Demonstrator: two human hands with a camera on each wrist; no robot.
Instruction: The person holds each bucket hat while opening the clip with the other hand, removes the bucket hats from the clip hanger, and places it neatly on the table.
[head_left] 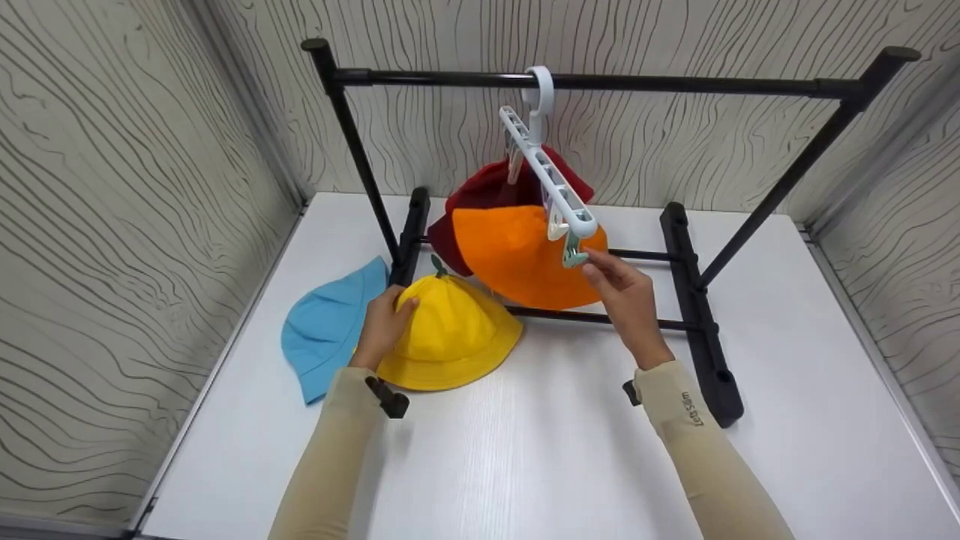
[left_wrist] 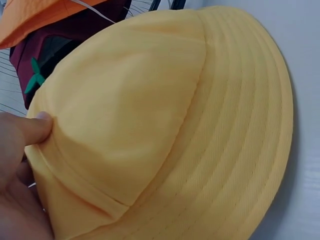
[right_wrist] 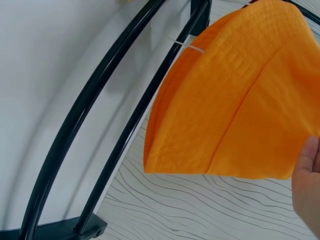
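My left hand (head_left: 386, 324) grips the yellow bucket hat (head_left: 450, 326) by the side of its crown, thumb on the outside, as the left wrist view shows. A small green leaf sprout (head_left: 438, 265) tops this hat. With thumb and fingertips, my right hand (head_left: 624, 300) pinches the pale green clip (head_left: 573, 253) at the near end of the white hanger (head_left: 551, 176). Beside that clip, the orange hat (head_left: 517, 251) hangs from the hanger. Behind it hangs a dark red hat (head_left: 480, 184). The right wrist view shows my hand (right_wrist: 307, 185) at the orange hat's edge.
A black rack (head_left: 675, 82) stands on the white table (head_left: 517, 465), its top bar carrying the hanger's hook. A flattened light blue hat (head_left: 330, 322) lies to the left, partly behind my left hand. Patterned panels (head_left: 112, 225) enclose the back and sides.
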